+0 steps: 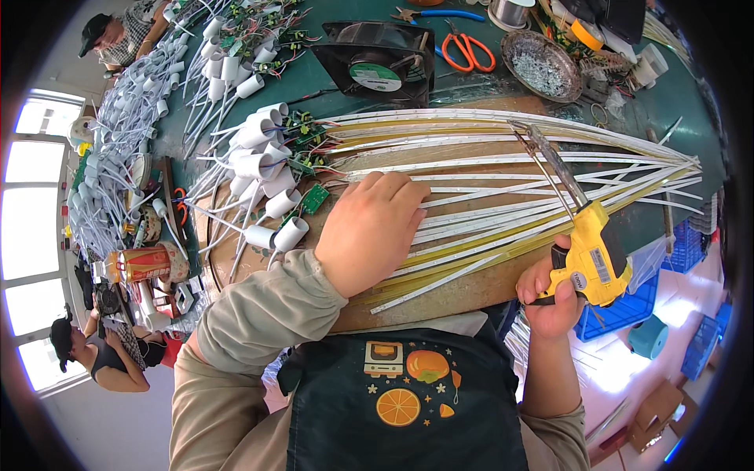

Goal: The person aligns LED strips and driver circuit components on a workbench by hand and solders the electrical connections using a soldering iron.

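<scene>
In my right hand (548,294) is a yellow and black soldering gun (597,255), its long metal tip and thin feed tube pointing up and left over the strips. My left hand (377,224) is bent over the left ends of the white LED strips (471,212), fingers curled together; its fingertips are hidden, so what they pinch cannot be made out. Beside it lie a small green circuit board (315,199) and white lamp caps (255,165) with wires and boards attached. The strips, some yellow-edged, fan across a brown board (440,290) and converge at the right.
Beyond the strips stand a black fan (377,63), orange-handled scissors (469,53), blue-handled pliers (440,14), a metal dish (542,67) of grey bits and a solder spool (512,12). Heaps of wired caps (126,118) cover the left. Two people sit at left; blue crates (620,306) stand right.
</scene>
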The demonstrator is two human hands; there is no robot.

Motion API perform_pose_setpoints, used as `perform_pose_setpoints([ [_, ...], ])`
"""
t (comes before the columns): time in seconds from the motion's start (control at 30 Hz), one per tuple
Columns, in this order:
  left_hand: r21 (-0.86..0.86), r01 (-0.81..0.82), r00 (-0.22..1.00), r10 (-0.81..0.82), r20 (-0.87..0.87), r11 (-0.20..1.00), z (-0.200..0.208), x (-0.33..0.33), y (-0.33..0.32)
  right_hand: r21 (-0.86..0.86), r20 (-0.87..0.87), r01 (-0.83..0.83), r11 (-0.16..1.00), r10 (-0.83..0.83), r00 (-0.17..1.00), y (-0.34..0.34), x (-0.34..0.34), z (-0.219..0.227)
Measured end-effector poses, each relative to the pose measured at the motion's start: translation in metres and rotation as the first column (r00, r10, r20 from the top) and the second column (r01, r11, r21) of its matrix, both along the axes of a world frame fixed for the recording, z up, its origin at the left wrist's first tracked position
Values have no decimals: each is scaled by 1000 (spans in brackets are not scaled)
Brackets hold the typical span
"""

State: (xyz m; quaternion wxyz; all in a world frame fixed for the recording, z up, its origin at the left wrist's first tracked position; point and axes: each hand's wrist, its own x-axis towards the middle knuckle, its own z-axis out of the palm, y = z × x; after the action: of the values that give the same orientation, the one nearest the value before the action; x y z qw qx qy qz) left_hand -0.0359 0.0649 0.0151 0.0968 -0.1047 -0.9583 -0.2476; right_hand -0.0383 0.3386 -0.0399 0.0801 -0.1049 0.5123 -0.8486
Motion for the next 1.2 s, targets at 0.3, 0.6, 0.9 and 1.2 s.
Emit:
perform_pose_setpoints([
  [0.3, 0, -29, 983, 28, 182, 1000, 3, 0, 5, -3, -12, 2, 1000, -2, 1000, -1, -1, 1],
  [0.6, -56, 61, 967, -45, 252, 997, 11, 2, 0, 18, -18, 7, 1000, -6, 1000, -2, -1, 3],
  [0.9, -52, 10, 972, 3, 237, 999, 14, 0, 1, 15, -7, 9, 1000, -9, 1000, -2, -1, 2],
  [1.2, 25, -93, 967, 85, 240, 995, -2, -13, 2, 6, -8, 5, 1000, -5, 1000, -1, -1, 1],
])
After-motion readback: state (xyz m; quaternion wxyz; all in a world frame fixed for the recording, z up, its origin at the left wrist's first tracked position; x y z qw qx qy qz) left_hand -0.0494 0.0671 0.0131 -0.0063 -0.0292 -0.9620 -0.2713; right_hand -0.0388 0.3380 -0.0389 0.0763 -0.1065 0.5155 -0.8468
